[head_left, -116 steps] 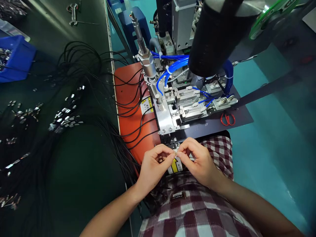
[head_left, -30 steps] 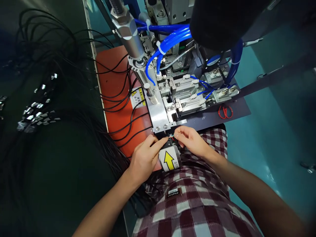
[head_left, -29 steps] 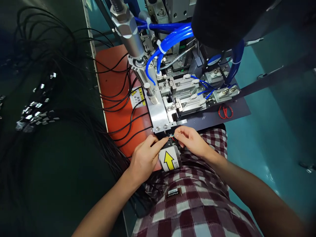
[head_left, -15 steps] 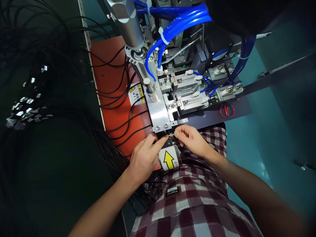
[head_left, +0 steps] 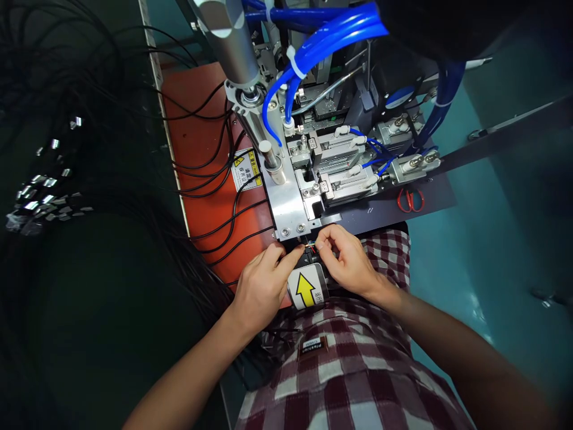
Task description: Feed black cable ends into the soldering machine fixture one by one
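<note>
Fine coloured wires (head_left: 312,245) show in the head view as a tiny bundle between the fingertips of the two hands, at the near end of the machine, just in front of its bolted metal plate (head_left: 287,208). They are too small to count. The right hand (head_left: 349,263) pinches them between thumb and index finger, its other fingers curled in. The left hand (head_left: 262,289) reaches an outstretched index finger to them from the opposite side; whether its thumb grips underneath cannot be told. Just below the wires sits a white label with a yellow arrow (head_left: 306,289). Black cables (head_left: 201,257) run over an orange-red mat (head_left: 197,143), which bears a warning label (head_left: 248,169). Blue air tubes (head_left: 340,39) arch above the machine, and red-handled scissors (head_left: 410,202) lie on the dark base plate (head_left: 371,216) near the right hand. Silver connectors (head_left: 32,205) cluster at the far left, in shadow.
</note>
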A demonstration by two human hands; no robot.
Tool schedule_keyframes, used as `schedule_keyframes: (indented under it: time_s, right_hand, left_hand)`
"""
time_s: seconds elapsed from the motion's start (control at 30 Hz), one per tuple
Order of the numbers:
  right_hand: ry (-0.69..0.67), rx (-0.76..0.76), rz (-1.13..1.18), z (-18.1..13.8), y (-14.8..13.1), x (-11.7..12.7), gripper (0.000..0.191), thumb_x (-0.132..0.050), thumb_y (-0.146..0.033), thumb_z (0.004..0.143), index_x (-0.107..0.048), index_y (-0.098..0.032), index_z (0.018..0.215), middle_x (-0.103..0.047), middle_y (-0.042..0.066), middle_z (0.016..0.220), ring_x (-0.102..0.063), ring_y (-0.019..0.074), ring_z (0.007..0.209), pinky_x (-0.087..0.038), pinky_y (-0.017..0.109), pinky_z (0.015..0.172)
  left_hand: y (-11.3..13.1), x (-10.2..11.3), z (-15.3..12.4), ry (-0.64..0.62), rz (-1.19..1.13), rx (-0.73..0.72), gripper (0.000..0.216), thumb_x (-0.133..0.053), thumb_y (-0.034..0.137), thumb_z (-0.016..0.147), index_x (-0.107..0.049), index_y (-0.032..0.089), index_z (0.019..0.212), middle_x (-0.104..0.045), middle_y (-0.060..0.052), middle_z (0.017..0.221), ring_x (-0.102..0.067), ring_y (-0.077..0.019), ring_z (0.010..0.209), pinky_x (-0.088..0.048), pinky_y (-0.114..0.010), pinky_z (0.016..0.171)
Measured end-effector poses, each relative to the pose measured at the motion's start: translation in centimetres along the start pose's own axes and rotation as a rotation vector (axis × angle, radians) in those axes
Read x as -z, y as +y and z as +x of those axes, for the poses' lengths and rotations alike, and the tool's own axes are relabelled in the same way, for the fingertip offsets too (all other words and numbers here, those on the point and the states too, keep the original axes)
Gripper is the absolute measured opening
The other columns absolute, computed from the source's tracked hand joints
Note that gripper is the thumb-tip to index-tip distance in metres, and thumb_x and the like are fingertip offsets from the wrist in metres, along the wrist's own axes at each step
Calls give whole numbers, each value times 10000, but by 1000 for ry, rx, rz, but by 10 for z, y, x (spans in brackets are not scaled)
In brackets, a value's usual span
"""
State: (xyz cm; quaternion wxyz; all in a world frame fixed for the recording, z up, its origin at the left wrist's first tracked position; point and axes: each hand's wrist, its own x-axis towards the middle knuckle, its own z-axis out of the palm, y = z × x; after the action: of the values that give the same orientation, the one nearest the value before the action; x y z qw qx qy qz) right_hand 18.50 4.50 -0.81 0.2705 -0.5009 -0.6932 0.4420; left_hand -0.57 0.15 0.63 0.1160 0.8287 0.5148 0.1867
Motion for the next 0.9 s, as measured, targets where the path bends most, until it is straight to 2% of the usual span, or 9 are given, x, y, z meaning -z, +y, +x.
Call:
schedule_keyframes:
  time_s: [0.1,0.27,0.33,0.47,0.63,0.9]
  right_hand:
    - [17,-13,31,0,2,-2,101,-481,-190,885,-520,-187,792,-556,24,746,-528,152,670,-411,281,628]
    - [-87,-302,265,1,2,-6,114,-470,-260,894,-507,-195,807,-502,-43,567,-488,119,484,-387,238,481]
    - [-89,-339,219,1,-1,-5,108,-481,-251,888,-519,-192,806,-502,-48,553,-481,113,469,-374,230,467]
    - [-53,-246,29,2,-6,3,120,-518,-232,880,-582,-181,793,-560,-17,633,-487,109,524,-366,231,495]
    - [40,-172,53,-1,-4,1,86,-570,-248,873,-610,-176,849,-603,7,738,-530,119,599,-422,242,571]
    - [104,48,-12,-2,-2,-5,99,-515,-158,889,-559,-179,803,-576,23,777,-533,138,675,-429,271,655]
  left_hand:
    - [0,0,0,9,17,-5,320,-428,68,900,-626,104,1149,-536,-57,795,-560,-153,693,-498,-249,602]
    - [2,0,1,27,104,-46,304,-431,84,909,-635,101,1134,-538,-56,765,-533,-156,659,-467,-252,580]
    - [3,0,2,43,156,-67,293,-438,91,912,-641,103,1123,-541,-54,749,-516,-156,634,-445,-253,561]
    - [4,0,3,62,180,-85,295,-422,89,919,-645,105,1112,-552,-60,755,-521,-158,647,-434,-251,564]
    - [2,-2,2,58,158,-78,289,-434,93,915,-638,100,1120,-563,-73,788,-532,-164,667,-446,-260,580]
    - [2,-3,0,56,159,-76,292,-416,107,929,-618,113,1141,-565,-66,797,-533,-168,675,-451,-269,582]
